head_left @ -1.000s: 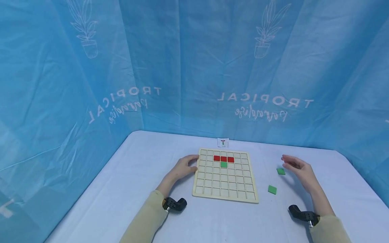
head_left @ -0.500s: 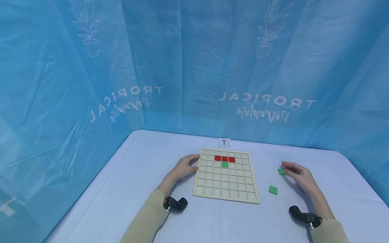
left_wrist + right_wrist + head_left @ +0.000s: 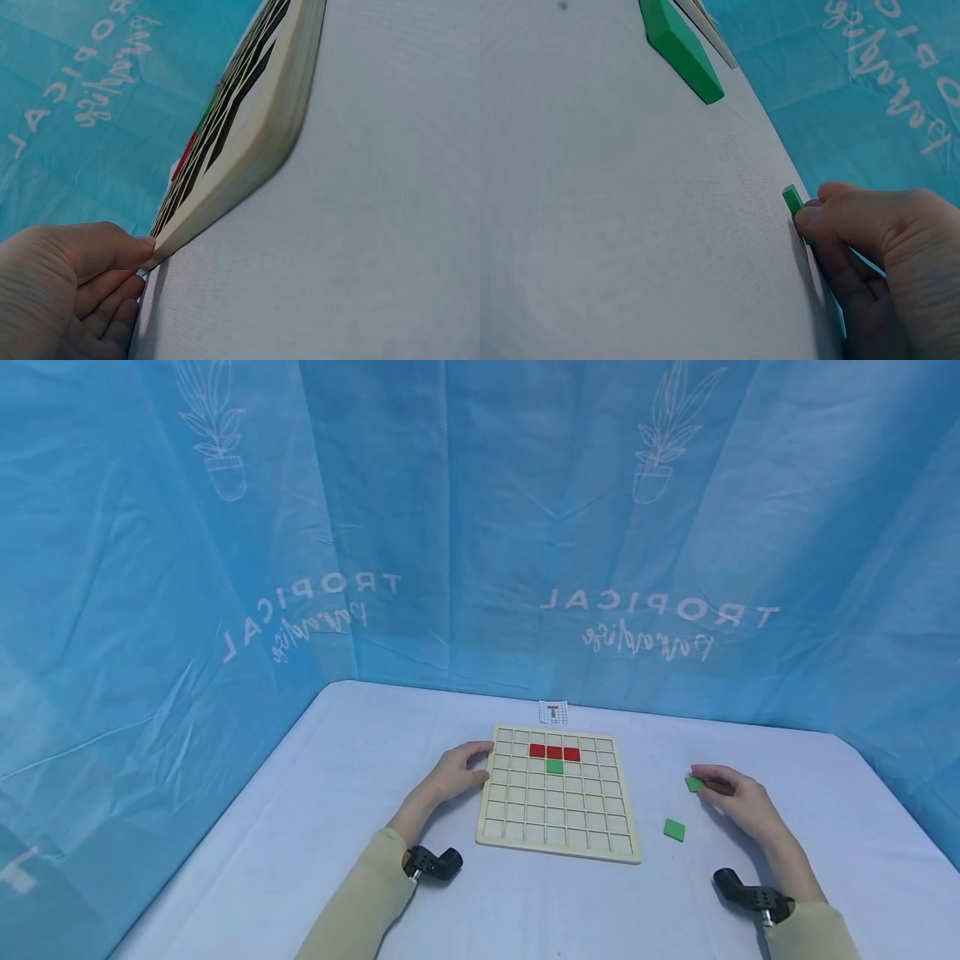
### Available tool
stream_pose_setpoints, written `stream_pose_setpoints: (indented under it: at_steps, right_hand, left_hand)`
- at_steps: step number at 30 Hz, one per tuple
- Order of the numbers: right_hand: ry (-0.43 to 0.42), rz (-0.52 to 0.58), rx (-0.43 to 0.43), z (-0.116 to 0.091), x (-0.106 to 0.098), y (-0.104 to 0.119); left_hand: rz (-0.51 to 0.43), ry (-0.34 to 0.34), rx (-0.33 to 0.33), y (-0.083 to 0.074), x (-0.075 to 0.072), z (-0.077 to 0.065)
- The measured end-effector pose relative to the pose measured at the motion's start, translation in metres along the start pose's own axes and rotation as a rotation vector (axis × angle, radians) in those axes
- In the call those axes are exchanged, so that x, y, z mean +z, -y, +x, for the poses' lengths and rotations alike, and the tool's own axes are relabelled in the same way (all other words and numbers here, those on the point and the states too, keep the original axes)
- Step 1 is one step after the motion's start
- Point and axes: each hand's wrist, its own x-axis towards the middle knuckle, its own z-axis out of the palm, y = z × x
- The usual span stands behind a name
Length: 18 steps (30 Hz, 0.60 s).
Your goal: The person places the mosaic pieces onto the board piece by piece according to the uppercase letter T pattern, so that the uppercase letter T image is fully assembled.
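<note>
A pale wooden grid board [image 3: 555, 810] lies flat on the table, with three red tiles [image 3: 554, 752] in a row and one green tile [image 3: 554, 767] under the middle one. My left hand [image 3: 450, 772] rests its thumb and fingertips against the board's left edge, spread a little apart; in the left wrist view the thumb tip touches the edge. To the board's right, my right hand [image 3: 742, 797] pinches a loose green tile [image 3: 791, 199] between thumb and fingers, at the tabletop. Part of that tile is hidden by the thumb. Another green tile [image 3: 674, 830] lies nearer me.
A small printed pattern card [image 3: 553, 712] with a red and green T lies behind the board. Blue printed curtains [image 3: 480, 527] rise along the back and left of the white-covered table [image 3: 360, 735]. Each wrist carries a black camera mount.
My right hand has come down onto the far green tile and its thumb and fingers have closed around it. The left hand stays at the board's edge.
</note>
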Motion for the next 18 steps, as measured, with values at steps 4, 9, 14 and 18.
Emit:
stream_pose_setpoints:
  at_steps: [4, 9, 14, 18]
  right_hand:
    - [-0.003, -0.014, -0.003, -0.0009, 0.0009, -0.0006]
    - [-0.018, -0.018, -0.007, -0.0001, 0.0027, -0.0029]
    - [-0.043, -0.027, -0.002, -0.0008, 0.0030, -0.0013]
    - [-0.093, -0.011, -0.020, -0.0021, -0.0001, 0.0029]
  left_hand:
    - [0.004, -0.002, -0.005, 0.0009, 0.0004, 0.0012]
    - [0.014, -0.002, -0.016, 0.0019, 0.0008, 0.0021]
    - [0.023, 0.003, -0.022, 0.0015, 0.0009, 0.0017]
    - [0.013, 0.004, -0.010, 0.0015, 0.0014, 0.0008]
